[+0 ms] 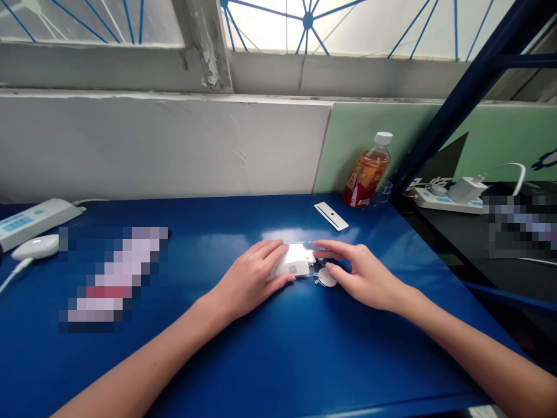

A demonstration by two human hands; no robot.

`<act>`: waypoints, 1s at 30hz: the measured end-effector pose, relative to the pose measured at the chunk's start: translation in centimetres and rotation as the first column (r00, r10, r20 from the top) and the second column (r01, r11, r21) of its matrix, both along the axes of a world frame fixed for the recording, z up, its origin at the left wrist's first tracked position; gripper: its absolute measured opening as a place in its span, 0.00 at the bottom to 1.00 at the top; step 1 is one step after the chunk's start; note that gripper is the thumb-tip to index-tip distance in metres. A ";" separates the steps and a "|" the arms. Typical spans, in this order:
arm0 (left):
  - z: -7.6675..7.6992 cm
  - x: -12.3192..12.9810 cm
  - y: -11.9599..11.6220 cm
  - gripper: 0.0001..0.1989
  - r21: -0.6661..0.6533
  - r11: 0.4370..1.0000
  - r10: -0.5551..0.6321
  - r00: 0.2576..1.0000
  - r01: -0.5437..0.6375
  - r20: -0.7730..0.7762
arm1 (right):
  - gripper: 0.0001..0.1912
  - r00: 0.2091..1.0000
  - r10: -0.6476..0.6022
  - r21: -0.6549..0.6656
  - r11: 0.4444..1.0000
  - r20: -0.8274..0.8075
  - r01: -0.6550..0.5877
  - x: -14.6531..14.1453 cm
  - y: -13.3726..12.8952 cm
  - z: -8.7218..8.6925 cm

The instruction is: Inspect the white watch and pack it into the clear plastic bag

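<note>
Bright daylight beyond hands [300, 270]; glare on counter [243, 354] around them | pixelated patches left, right | edges stretched

Cannot see the left end of the white box [296, 260] under the left hand [250, 273], nor read its tiny print. Cannot identify anything behind the left pixelated patch [117, 273] or right pixelated patch [522, 226]. Lose the left power strip [39, 219] past the left edge.

Blue tabletop [261, 354] with white box [296, 260], bottle [366, 174]

Bare left forearm [156, 354] with small mole [155, 364]
</note>
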State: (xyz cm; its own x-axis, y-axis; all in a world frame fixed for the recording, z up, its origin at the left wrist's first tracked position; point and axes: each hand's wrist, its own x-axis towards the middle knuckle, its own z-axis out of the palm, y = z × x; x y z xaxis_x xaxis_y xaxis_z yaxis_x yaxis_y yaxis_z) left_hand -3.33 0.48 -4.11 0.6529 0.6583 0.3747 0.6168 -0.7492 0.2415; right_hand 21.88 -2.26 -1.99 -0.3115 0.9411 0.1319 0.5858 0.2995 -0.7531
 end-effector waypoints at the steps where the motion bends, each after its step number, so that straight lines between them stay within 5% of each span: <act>1: 0.0 0.0 0.0 0.23 0.001 1.000 0.000 1.000 0.000 0.001 | 0.28 0.999 0.003 -0.049 0.999 -0.050 -0.006 -0.2 -0.1 -0.2; 9: -0.1 0.0 0.0 0.26 -0.039 0.999 -0.038 0.995 0.034 -0.097 | 0.30 0.962 0.042 -0.223 0.969 -0.270 -0.105 -0.6 0.2 -1.0; 13: 0.2 0.0 -0.3 0.29 -0.119 0.992 -0.067 0.977 0.043 -0.203 | 0.23 0.998 0.039 0.075 0.997 -0.056 -0.035 0.0 0.6 -0.5; 15: 0.4 0.0 -0.4 0.29 -0.148 0.988 -0.070 0.971 0.037 -0.227 | 0.19 0.994 -0.063 0.274 0.961 0.088 0.037 0.3 0.7 -0.4; 19: 0.6 0.1 -0.5 0.28 -0.170 0.985 -0.073 0.968 0.031 -0.242 | 0.17 0.977 -0.152 0.256 0.960 0.146 0.111 0.5 0.9 -0.4; 24: 0.6 0.2 -0.5 0.29 -0.177 0.984 -0.057 0.959 0.007 -0.277 | 0.17 0.997 0.027 0.074 0.997 -0.073 -0.022 0.4 0.8 -0.4; 30: 0.5 0.3 -0.6 0.29 -0.166 0.986 -0.042 0.953 -0.008 -0.300 | 0.23 0.973 0.207 0.138 0.965 0.105 -0.221 0.3 0.6 -0.7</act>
